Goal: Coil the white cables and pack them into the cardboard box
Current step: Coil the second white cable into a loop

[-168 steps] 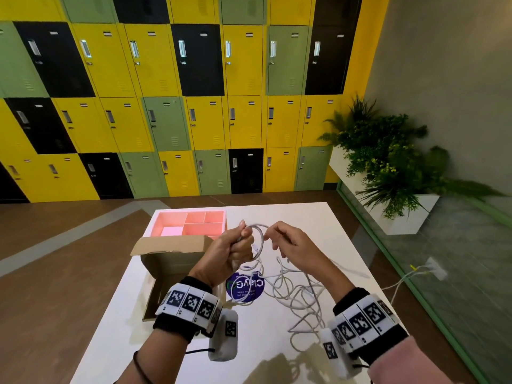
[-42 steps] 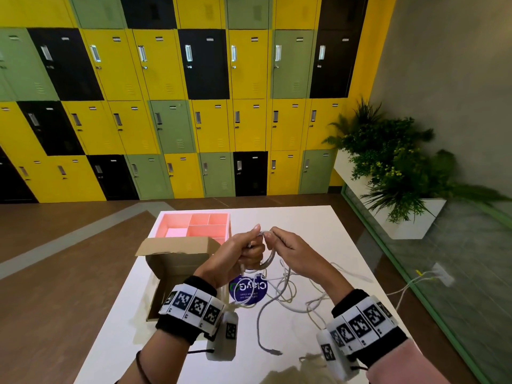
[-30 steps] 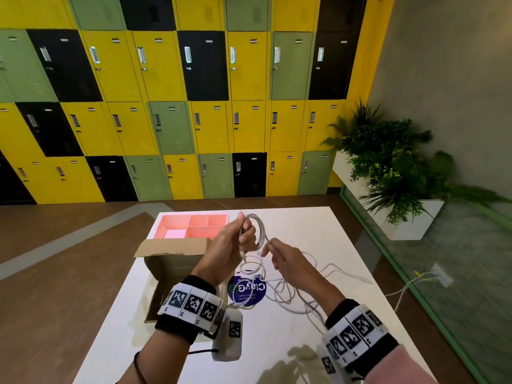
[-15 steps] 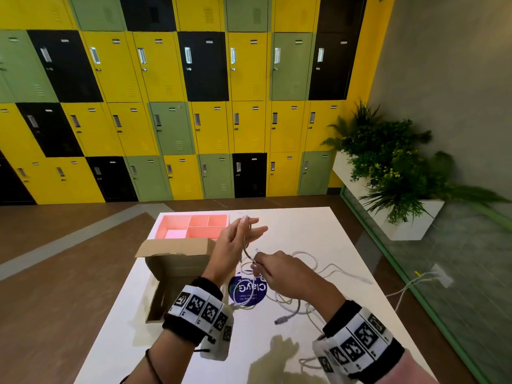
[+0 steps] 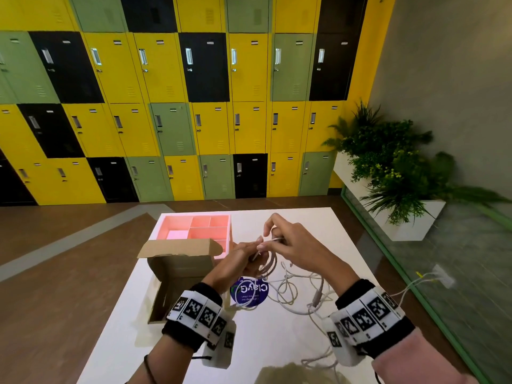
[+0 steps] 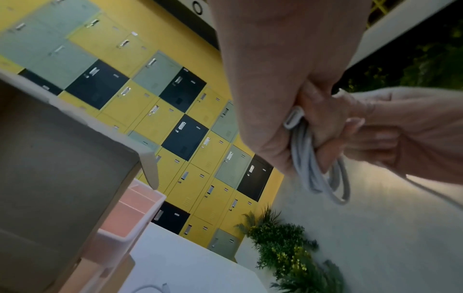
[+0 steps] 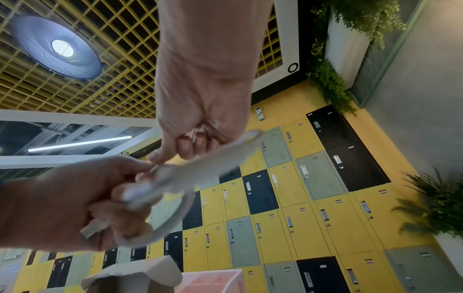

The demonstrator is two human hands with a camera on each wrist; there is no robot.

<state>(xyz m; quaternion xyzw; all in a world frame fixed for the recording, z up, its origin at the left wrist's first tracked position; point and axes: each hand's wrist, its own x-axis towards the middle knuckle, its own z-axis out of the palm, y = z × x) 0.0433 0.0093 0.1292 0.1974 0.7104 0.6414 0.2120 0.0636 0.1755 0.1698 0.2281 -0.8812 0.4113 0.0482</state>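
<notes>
Above the white table (image 5: 291, 342), my left hand (image 5: 245, 260) grips a small coil of white cable (image 5: 270, 266), with its fingers curled round the loops. In the left wrist view the coil (image 6: 313, 170) hangs from the fist and a connector (image 6: 293, 119) sticks out at the top. My right hand (image 5: 277, 241) pinches the same cable's strand just above the coil, touching my left fingers. More loose white cables (image 5: 291, 291) lie tangled on the table below. The open cardboard box (image 5: 177, 275) stands to the left of my hands.
A pink divided tray (image 5: 194, 227) sits behind the box. A round blue sticker (image 5: 249, 292) lies on the table under my hands. A cable runs off the right table edge towards a floor socket (image 5: 440, 278). Lockers and a planter (image 5: 401, 173) stand beyond.
My left hand, spread open half a second ago, has curled round the coil. My right hand has risen and brought the strand up over the coil.
</notes>
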